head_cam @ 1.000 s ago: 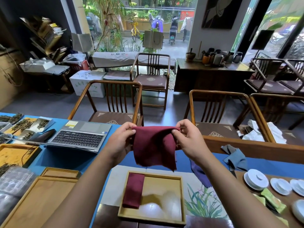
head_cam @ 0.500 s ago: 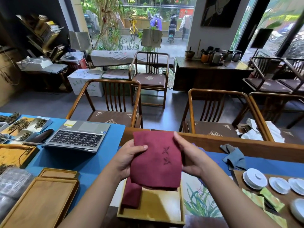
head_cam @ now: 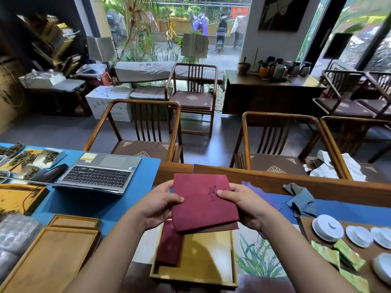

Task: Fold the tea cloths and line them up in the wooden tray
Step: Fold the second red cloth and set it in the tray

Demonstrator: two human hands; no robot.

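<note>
pinching from both sides, the left hand (head_cam: 157, 205) has its thumb lying flat on top of the red cloth (head_cam: 203, 203) with the other fingers curled underneath, and the right hand (head_cam: 243, 205) mirrors it, thumb tip pressed near the small dark embroidered mark. between them the cloth is held in the air, doubled over once: a lower layer peeks out along its near edge. it hangs just above the far end of the wooden tray (head_cam: 231, 280). inside the tray, against its left wall, a folded red cloth (head_cam: 169, 244) already lies as a narrow strip. beyond the tray, to its right, a purple cloth (head_cam: 257, 192) and a grey-blue cloth (head_cam: 301, 203) wait crumpled. this looks like mid-fold on the second cloth; next it probably needs another fold lengthwise to match the strip, then setting beside it, edges parallel.
</note>
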